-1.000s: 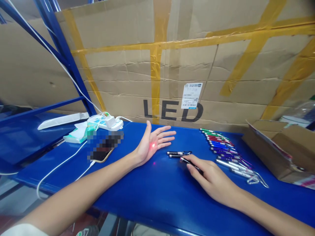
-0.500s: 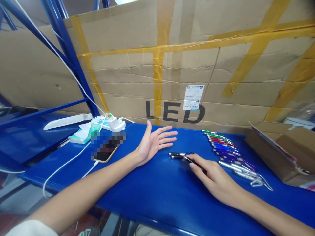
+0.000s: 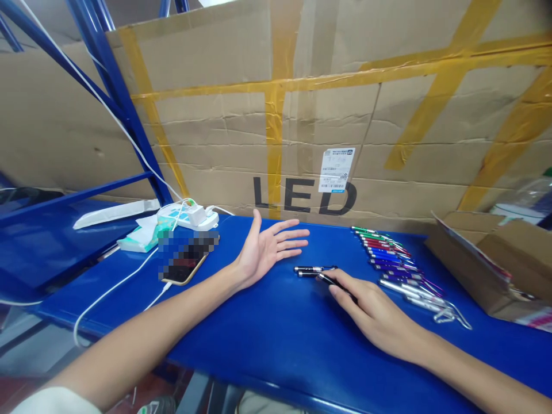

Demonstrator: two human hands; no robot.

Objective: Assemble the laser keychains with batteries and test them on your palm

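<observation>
My right hand (image 3: 366, 302) is closed on a black penlight (image 3: 332, 283), a slim tube with a silver end, held low over the blue table (image 3: 259, 339). Just beyond its fingertips another black penlight (image 3: 307, 269) lies flat, with a second dark one (image 3: 307, 275) alongside; my fingers partly cover them. My left hand (image 3: 269, 253) rests palm up to their left, fingers spread, holding nothing. To the right lies a row of similar penlights (image 3: 386, 256) in green, red, blue and purple. Silver ones (image 3: 414, 294) with carabiner-like clips lie at its near end.
An open cardboard box (image 3: 470, 270) stands at the right. On the left are a phone (image 3: 185, 270) with a white cable, a tissue pack (image 3: 138, 238) and a power strip (image 3: 209, 220). A large taped carton (image 3: 215, 144) stands behind the table, beside a blue metal frame (image 3: 116, 86).
The view has shifted very slightly, so things sit a little further left. Both hands keep nearly the same pose, the right with the black penlight still in its fingers.
</observation>
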